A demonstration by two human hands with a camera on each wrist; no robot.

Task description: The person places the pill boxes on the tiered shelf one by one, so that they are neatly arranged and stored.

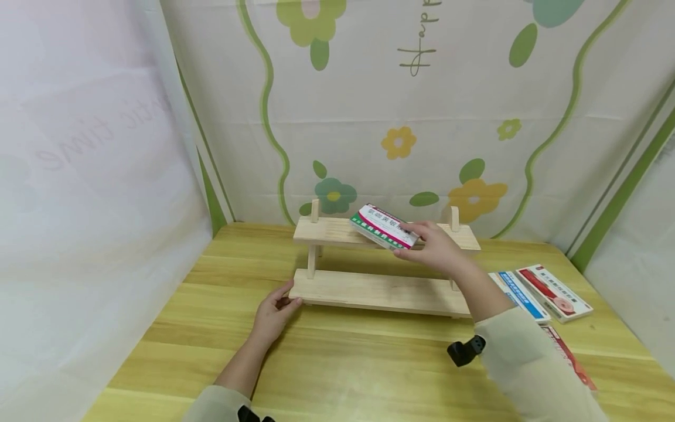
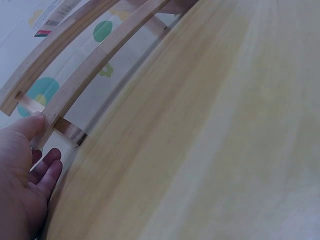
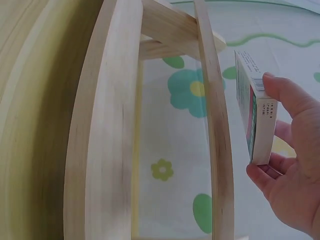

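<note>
A person's right hand (image 1: 435, 249) pinches a small white, green and magenta box (image 1: 381, 227) between thumb and fingers just above the upper board (image 1: 329, 230) of a two-step wooden shelf (image 1: 358, 288). The box is tilted, its printed face turned up, and the right wrist view shows a gap between it and the shelf. The left hand (image 1: 271, 316) holds the left end of the shelf's lower board (image 1: 401, 293), thumb at the front corner and fingers bent around the end. Both of the shelf's boards are bare, and two short wooden pegs (image 1: 314, 211) rise above the upper one.

To the right of the shelf, a blue-and-white box (image 1: 522, 296) lies close beside a red-and-white box (image 1: 556, 293). In front of that pair, a red box (image 1: 569, 354) lies partly hidden by the pale right sleeve (image 1: 532, 363). A black device (image 1: 466, 350) sits at the right cuff, in front of the shelf's right end. The shelf stands on a wood-grain table (image 1: 369, 363); behind it hangs a white cloth (image 1: 448, 105) printed with yellow, green and teal flowers.
</note>
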